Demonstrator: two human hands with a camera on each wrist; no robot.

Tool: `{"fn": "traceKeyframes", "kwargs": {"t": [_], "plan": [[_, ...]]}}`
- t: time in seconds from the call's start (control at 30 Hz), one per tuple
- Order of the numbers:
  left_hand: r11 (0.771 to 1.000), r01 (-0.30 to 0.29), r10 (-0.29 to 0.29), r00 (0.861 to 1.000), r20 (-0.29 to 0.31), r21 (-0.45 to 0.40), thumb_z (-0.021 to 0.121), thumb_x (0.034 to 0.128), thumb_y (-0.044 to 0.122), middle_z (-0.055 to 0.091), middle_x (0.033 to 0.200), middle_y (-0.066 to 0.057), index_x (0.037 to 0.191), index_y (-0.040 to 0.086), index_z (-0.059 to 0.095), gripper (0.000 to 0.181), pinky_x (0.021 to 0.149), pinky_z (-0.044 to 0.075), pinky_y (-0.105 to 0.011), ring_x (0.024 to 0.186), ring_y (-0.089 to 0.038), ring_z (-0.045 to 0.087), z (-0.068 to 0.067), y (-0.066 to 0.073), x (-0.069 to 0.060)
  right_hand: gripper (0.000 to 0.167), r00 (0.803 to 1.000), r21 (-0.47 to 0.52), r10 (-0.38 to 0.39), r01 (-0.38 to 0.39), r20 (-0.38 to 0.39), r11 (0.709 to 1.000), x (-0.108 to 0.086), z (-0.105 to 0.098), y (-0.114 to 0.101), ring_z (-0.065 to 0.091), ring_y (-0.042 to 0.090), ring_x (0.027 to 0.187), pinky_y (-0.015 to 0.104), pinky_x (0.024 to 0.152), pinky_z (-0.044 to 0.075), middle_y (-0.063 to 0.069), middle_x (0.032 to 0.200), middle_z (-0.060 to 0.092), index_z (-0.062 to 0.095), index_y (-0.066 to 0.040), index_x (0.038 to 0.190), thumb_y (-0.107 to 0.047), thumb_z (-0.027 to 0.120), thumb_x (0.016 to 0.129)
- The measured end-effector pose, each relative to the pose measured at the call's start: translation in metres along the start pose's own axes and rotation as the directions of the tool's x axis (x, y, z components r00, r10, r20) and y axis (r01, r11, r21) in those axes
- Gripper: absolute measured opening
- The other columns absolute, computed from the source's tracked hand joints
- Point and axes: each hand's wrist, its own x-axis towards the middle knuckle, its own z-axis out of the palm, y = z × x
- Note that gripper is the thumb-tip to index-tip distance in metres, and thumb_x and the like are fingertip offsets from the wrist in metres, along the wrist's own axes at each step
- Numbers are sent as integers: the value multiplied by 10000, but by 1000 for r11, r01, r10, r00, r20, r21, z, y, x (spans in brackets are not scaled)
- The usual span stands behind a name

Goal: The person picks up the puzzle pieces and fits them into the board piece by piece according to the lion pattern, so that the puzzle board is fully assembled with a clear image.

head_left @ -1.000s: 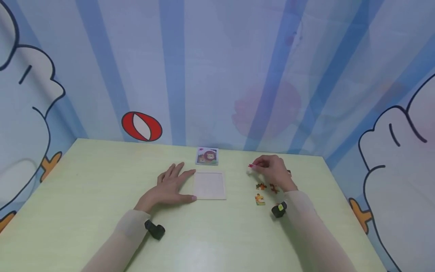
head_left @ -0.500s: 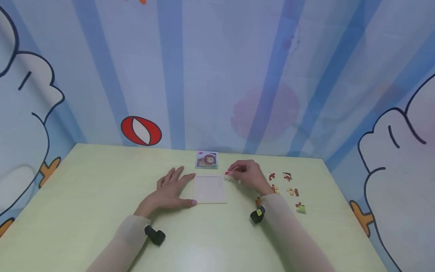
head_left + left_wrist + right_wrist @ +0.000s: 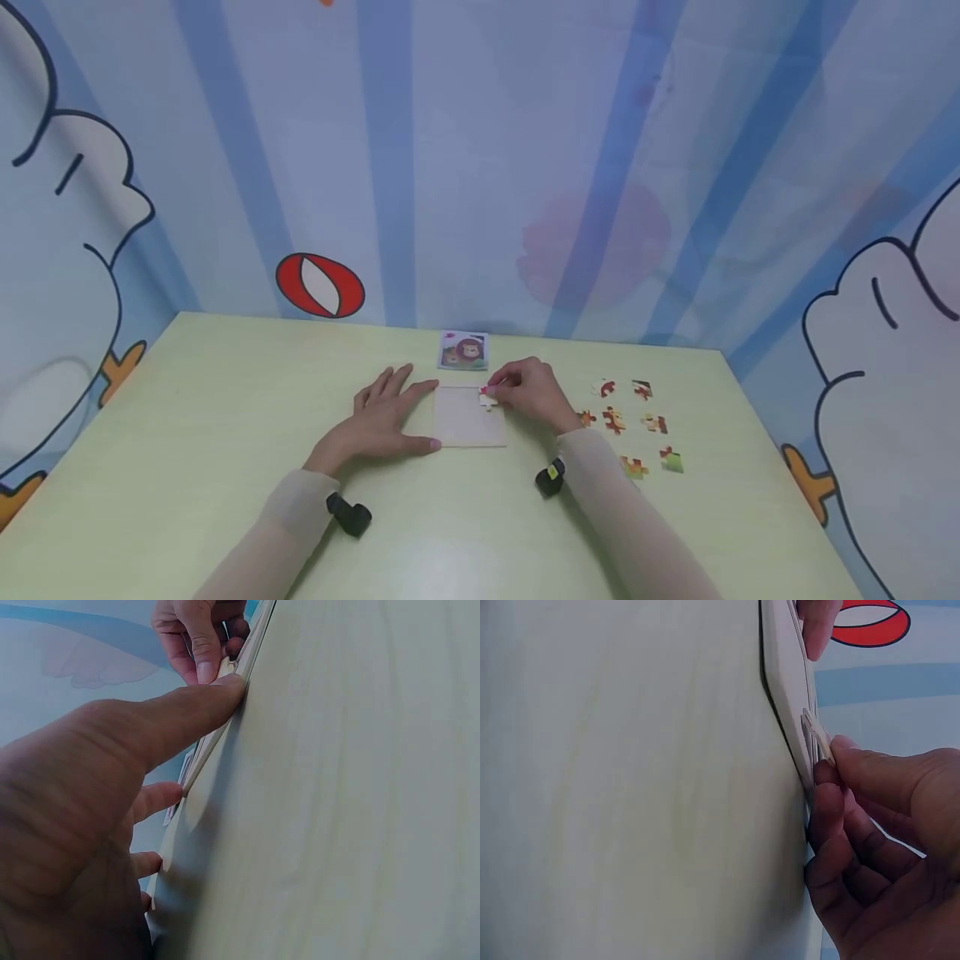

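Observation:
A square white puzzle tray (image 3: 467, 423) lies flat on the table. My left hand (image 3: 378, 421) rests beside it with fingers spread, the thumb and index fingertip touching its left edge. Between the thumb and fingers of my right hand (image 3: 531, 392) is a small puzzle piece (image 3: 487, 397), white with a pink part, over the tray's far right corner. In the right wrist view that piece (image 3: 819, 736) is tilted, its lower edge at the tray (image 3: 789, 675). Behind the tray lies a picture card (image 3: 462, 351) with a lion on it.
Several loose puzzle pieces (image 3: 613, 420) lie on the table to the right of my right hand, some partly behind the wrist and sleeve. A patterned curtain (image 3: 465, 167) hangs along the table's (image 3: 225, 375) far edge.
My right hand has carried the puzzle piece leftward from the loose pieces to the tray's far right corner. My left hand stays at the tray's left edge.

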Motion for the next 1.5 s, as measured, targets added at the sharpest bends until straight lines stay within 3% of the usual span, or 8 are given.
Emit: {"fn": "traceKeyframes", "kwargs": {"t": [0.23,0.67,1.17,1.5], "plan": [[999,32,-32,999,9,-11,803,873,567,113,1818,-184,1674,272,386,949,1271,64,-789,1680,-488,6,5,-5,4,109,999,20,-35,35,22,999,3,5,-3,649,124,645,251,625,504,39,770,763,821,-107,1011,-186,837,937],[999,39,-39,999,2,-13,814,874,525,114,1819,-180,1666,270,400,930,1272,64,-790,1677,-491,10,8,-7,5,190,1000,-5,20,-20,15,1000,10,15,-13,600,133,636,255,606,469,44,739,738,804,-125,1058,-231,866,912],[1000,26,-26,1000,7,-5,807,875,568,95,1824,-167,1672,301,386,940,1272,65,-786,1683,-486,-10,12,-14,7,266,998,-6,44,-44,41,999,22,35,-27,569,125,669,258,677,450,-1,733,710,800,-154,1077,-274,907,866],[1000,-9,9,1000,-2,-25,772,867,663,121,1805,-218,1659,292,408,947,1240,71,-828,1657,-546,22,8,-8,4,258,999,-13,31,-31,25,999,26,41,-33,597,126,670,236,643,471,16,742,698,783,-127,1062,-250,899,868]]}}
